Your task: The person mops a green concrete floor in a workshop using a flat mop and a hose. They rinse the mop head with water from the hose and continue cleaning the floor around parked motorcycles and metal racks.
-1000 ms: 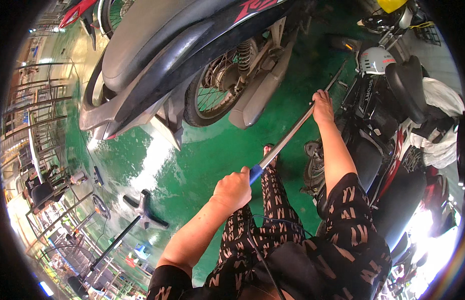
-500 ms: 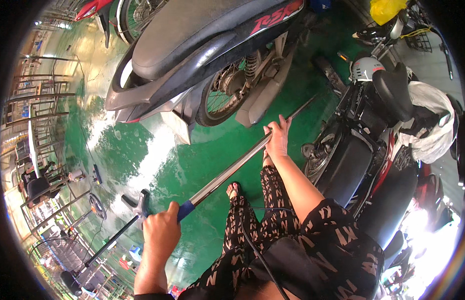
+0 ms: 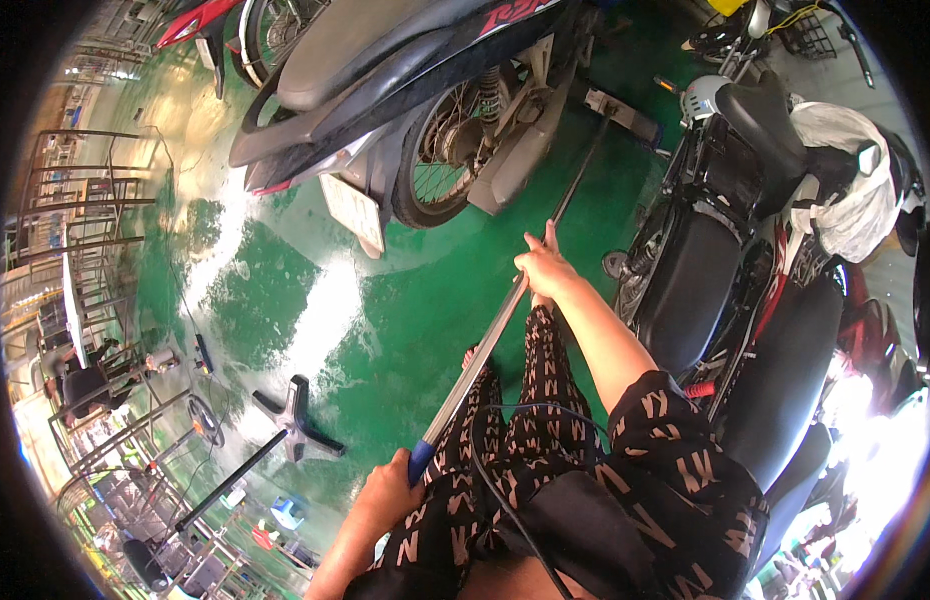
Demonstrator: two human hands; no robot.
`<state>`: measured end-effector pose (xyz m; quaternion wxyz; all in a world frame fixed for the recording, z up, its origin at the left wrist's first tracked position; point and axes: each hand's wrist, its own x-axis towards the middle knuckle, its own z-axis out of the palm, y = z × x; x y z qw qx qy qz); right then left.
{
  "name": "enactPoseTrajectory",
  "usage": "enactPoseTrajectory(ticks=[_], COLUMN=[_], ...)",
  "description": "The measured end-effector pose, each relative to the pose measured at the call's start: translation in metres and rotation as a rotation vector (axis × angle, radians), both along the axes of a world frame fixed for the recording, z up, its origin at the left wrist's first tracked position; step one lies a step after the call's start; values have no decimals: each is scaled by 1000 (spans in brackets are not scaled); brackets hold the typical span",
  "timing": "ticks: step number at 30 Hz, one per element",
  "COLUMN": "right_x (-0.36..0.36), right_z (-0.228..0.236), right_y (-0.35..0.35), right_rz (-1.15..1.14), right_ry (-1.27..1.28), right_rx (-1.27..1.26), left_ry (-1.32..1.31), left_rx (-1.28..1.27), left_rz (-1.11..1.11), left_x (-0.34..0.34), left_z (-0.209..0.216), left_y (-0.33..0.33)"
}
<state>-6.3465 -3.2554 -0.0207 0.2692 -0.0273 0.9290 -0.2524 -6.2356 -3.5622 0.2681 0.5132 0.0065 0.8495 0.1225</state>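
Note:
A long-handled flat mop (image 3: 475, 372) slants across the middle, from near my lap up toward the far right. My left hand (image 3: 388, 490) is closed round its top end, beside the blue grip (image 3: 421, 462). Farther along the pole, my right hand (image 3: 547, 268) wraps it with a finger or two stretched out. The flat mop head (image 3: 622, 116) lies on the green floor (image 3: 465, 265) between the grey-black motorbike (image 3: 355, 110) and the parked motorbikes on the right. Both my feet are largely hidden behind the pole and my trousers.
A black motorbike (image 3: 685, 290) and others stand close on my right, with a grey helmet (image 3: 705, 98) and a white cloth (image 3: 850, 180) on them. At left are a star-shaped fan base (image 3: 297, 425), a cable on the floor and metal racks (image 3: 85, 190).
My left hand has come down and right toward my body, and the pole slants more steeply. The mop head now shows clearly at the far end. My view has shifted slightly.

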Motion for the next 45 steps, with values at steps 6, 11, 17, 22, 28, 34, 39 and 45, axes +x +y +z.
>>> enactPoseTrajectory(ticks=[6, 11, 17, 22, 28, 34, 39, 45], right_x=[54, 113, 140, 145, 117, 104, 89, 51], right_z=[66, 112, 120, 36, 85, 153, 196, 219], right_y=[-67, -164, -196, -171, -237, -348, -394, -447], right_rz=[43, 54, -83, -256, -27, 201, 301, 446], right_ry=[-72, 47, 153, 265, 218, 306, 361, 384], right_rx=[-61, -73, -36, 32, 106, -282, -551, -887], left_ry=[-136, -226, -195, -20, 126, 231, 355, 555], left_rx=[4, -143, -153, 2, -171, -483, -760, -881], left_rz=[57, 16, -146, -235, -222, -135, -31, 134], left_x=[50, 61, 37, 45, 37, 33, 38, 31], left_z=[33, 118, 138, 43, 91, 229, 292, 342], left_y=[-74, -150, -174, -178, -234, -282, -287, -300])
